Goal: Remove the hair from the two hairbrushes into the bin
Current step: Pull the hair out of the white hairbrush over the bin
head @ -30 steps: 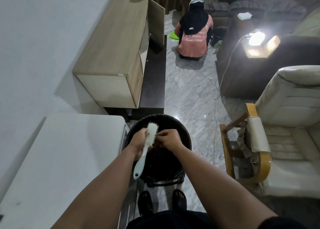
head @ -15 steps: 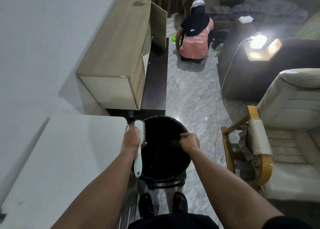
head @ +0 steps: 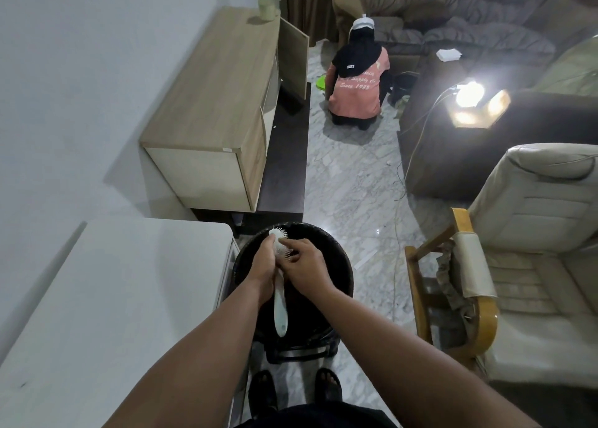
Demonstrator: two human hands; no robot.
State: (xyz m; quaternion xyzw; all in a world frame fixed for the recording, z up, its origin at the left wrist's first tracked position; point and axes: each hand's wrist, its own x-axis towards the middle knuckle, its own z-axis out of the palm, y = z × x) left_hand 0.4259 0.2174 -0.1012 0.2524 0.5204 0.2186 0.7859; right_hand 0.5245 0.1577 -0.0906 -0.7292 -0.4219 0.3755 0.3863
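Observation:
A white hairbrush [head: 280, 308] is held over the round black bin [head: 339, 262] on the floor in front of me. My left hand [head: 263, 267] grips the brush around its neck, bristle head pointing away from me, handle hanging toward me. My right hand [head: 302, 265] rests on the bristles with its fingertips pinched into them; whether hair is between the fingers is too small to tell. Only one hairbrush is in view.
A white table [head: 113, 314] stands at my left, touching the bin's side. A cream armchair with wooden arms [head: 479, 285] is at the right. Ahead are a wooden cabinet [head: 220, 110], a person crouching on the marble floor [head: 356, 84], and a lit lamp [head: 469, 94].
Half a second ago my right hand was at the bin's right rim, apart from the brush. It has come back left onto the bristles, and the brush has moved over the bin's middle.

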